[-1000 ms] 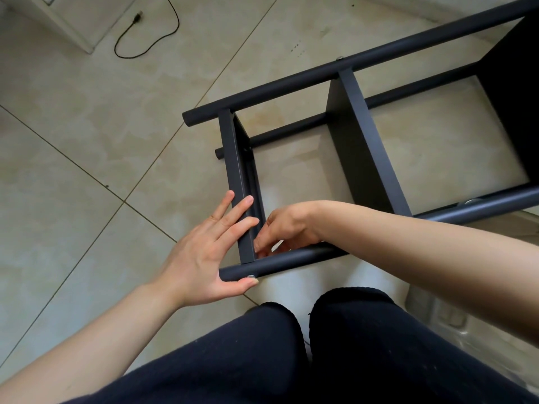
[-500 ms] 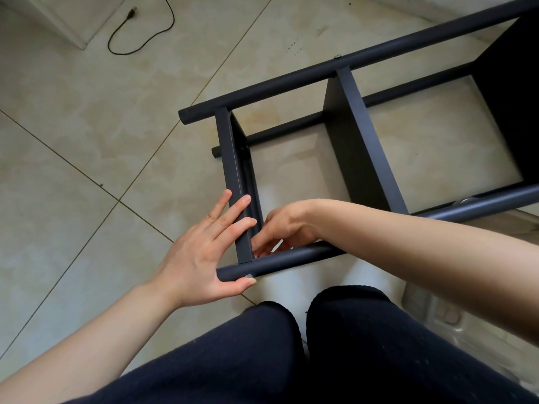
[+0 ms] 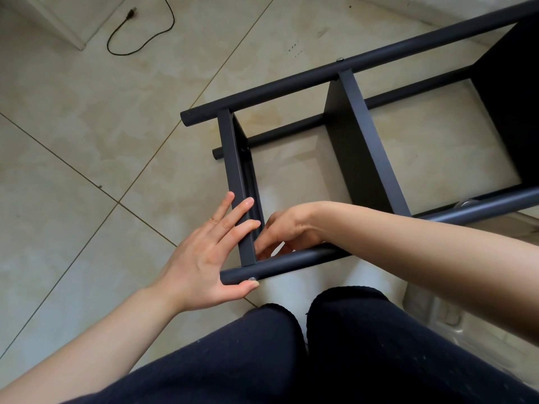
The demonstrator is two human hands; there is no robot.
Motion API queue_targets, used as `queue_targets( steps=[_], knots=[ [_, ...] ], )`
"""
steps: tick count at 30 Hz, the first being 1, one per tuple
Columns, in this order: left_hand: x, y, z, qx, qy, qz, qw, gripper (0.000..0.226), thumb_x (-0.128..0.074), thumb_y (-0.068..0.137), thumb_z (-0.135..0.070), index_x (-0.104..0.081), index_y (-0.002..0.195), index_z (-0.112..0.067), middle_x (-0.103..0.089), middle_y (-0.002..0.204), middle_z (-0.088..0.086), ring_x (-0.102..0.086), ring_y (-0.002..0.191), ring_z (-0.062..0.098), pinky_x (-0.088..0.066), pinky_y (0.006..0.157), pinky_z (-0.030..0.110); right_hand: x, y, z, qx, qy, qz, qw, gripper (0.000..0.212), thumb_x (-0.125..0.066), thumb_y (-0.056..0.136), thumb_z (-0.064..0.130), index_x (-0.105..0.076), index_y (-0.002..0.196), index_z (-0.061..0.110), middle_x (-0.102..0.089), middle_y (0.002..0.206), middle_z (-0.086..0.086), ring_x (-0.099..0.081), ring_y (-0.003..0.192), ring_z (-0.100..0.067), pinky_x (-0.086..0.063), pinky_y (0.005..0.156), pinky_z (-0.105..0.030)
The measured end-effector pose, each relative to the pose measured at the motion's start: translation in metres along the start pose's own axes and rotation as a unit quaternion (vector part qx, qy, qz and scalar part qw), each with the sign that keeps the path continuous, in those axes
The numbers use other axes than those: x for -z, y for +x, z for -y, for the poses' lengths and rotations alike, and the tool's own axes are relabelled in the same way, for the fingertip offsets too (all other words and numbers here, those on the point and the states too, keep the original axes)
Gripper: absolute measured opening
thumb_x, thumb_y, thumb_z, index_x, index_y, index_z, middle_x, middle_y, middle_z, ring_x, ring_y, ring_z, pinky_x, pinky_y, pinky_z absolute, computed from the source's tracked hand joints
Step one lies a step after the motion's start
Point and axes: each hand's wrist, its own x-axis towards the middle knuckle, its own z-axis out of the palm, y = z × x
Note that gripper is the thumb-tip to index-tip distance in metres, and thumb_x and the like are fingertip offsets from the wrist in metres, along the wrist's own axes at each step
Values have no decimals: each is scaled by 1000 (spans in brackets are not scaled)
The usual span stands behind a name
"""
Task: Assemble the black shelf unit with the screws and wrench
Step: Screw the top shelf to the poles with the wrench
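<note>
The black shelf unit (image 3: 370, 147) lies on its side on the tiled floor in front of my knees. My left hand (image 3: 204, 258) presses flat against the outside of the end panel (image 3: 236, 170), fingers straight. Its thumb lies under the near tube (image 3: 291, 262), next to a silver screw head (image 3: 251, 278). My right hand (image 3: 287, 228) reaches inside the frame to the corner where that panel meets the near tube. Its fingers are curled there, and whatever they hold is hidden. No wrench is visible.
My dark-trousered legs (image 3: 291, 345) are close below the near tube. A black power cable (image 3: 140, 39) lies on the floor at the far left. A clear plastic item (image 3: 437, 310) sits on the floor at the right, under my right forearm. Another screw head (image 3: 339, 59) shows on the far tube.
Both hands stay where they were on the shelf corner; only my view shifts slightly.
</note>
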Motion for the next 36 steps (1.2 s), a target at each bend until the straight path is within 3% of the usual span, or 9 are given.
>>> queue_targets(
  steps=[5, 12, 16, 28, 32, 36],
  knots=[
    [1, 0, -1, 4, -5, 2, 1000, 82, -63, 77, -63, -39, 145, -25, -13, 169, -7, -6, 157, 24, -56, 90, 42, 2, 0, -1, 7, 4, -2, 1000, 14, -64, 89, 7, -66, 75, 8, -67, 73, -4, -62, 74, -15, -51, 84, -30],
    [1, 0, -2, 8, -9, 9, 1000, 84, -64, 75, -63, -38, 146, -26, -12, 169, -8, -5, 157, 23, -55, 91, 41, 3, 1, 1, -20, -14, 17, 1000, 18, -63, 92, 13, -65, 74, 12, -65, 76, -2, -60, 71, -14, -49, 75, -26],
    [1, 0, -2, 9, -10, 10, 1000, 83, -64, 75, -63, -39, 146, -25, -12, 169, -7, -5, 157, 23, -57, 87, 42, 0, 2, 1, -11, -5, 29, 1000, 12, -60, 91, 8, -64, 80, 8, -61, 82, -6, -58, 85, -20, -50, 89, -32],
    [1, 0, -1, 9, -16, 11, 1000, 83, -63, 77, -63, -38, 146, -26, -11, 169, -8, -4, 157, 22, -57, 83, 38, 8, 2, -2, -26, 32, 40, 998, 21, -60, 96, 14, -65, 76, 11, -67, 63, 2, -61, 56, -7, -50, 63, -20],
    [1, 0, -1, 5, -19, 9, 1000, 82, -63, 77, -63, -39, 145, -26, -11, 169, -9, -4, 157, 22, -55, 85, 36, 4, 2, -2, -18, 36, 28, 999, 14, -60, 95, 11, -65, 82, 9, -66, 76, -2, -62, 71, -13, -50, 75, -26],
    [1, 0, -1, 6, -18, 9, 1000, 81, -63, 77, -65, -38, 145, -28, -11, 169, -9, -4, 157, 22, -56, 83, 38, 4, 2, -1, -10, 23, 18, 1000, 16, -60, 94, 10, -65, 78, 10, -67, 65, 2, -61, 59, -9, -48, 67, -24]
  ],
)
